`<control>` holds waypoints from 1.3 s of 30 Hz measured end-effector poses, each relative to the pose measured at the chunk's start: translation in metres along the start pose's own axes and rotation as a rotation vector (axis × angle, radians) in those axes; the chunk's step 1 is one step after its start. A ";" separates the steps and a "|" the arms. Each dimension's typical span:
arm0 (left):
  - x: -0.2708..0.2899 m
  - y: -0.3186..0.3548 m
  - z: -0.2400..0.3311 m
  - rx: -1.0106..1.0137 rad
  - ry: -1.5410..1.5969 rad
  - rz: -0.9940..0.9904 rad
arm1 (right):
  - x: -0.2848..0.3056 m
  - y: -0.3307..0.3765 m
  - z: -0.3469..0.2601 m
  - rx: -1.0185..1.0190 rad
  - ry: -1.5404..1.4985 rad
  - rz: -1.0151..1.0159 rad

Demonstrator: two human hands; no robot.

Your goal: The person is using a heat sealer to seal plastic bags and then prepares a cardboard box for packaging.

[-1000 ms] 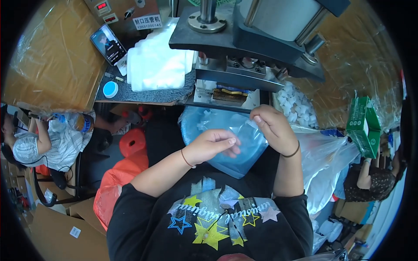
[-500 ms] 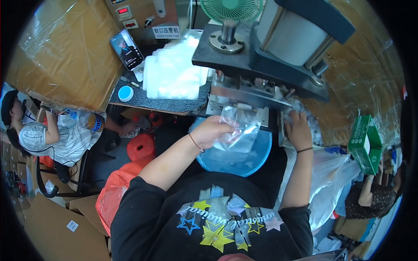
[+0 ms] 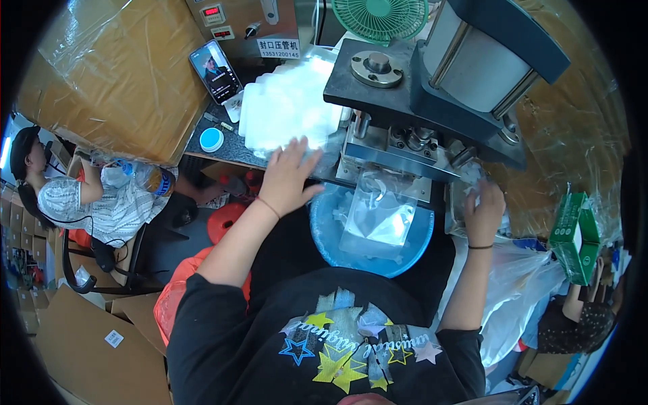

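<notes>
I see one clear pouch (image 3: 378,219) already hanging under the press machine (image 3: 432,88), over the blue basin (image 3: 331,243); my left hand (image 3: 290,175) lies open on the pouch stack (image 3: 287,111) left of the press, my right hand (image 3: 482,209) curled on small pieces at its right

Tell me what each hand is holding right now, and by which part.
The left hand lies spread on the stack of clear bags, gripping nothing. The right hand closes on small white pieces; the exact hold cannot be told.
</notes>
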State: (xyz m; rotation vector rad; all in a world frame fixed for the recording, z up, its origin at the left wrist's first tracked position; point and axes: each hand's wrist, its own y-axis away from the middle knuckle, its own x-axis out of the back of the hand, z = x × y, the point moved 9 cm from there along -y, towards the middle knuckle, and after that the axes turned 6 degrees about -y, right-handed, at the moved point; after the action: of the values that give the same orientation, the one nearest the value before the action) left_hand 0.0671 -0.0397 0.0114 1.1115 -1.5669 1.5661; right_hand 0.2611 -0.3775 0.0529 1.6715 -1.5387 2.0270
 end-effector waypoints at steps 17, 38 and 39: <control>-0.038 0.026 0.120 0.400 1.722 -0.562 | 0.027 -0.023 -0.157 0.304 -0.930 -0.219; -0.085 0.002 0.102 0.766 1.989 -0.503 | -0.024 0.027 -0.011 -0.056 -0.661 -0.693; -0.081 0.000 0.085 0.722 1.829 -0.343 | -0.025 0.029 -0.007 -0.135 -0.730 -0.705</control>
State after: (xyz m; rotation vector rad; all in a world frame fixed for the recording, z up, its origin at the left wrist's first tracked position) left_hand 0.1117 -0.1144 -0.0675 -0.1047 0.3941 1.8247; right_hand 0.2483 -0.3746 0.0161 2.5560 -0.9178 0.9878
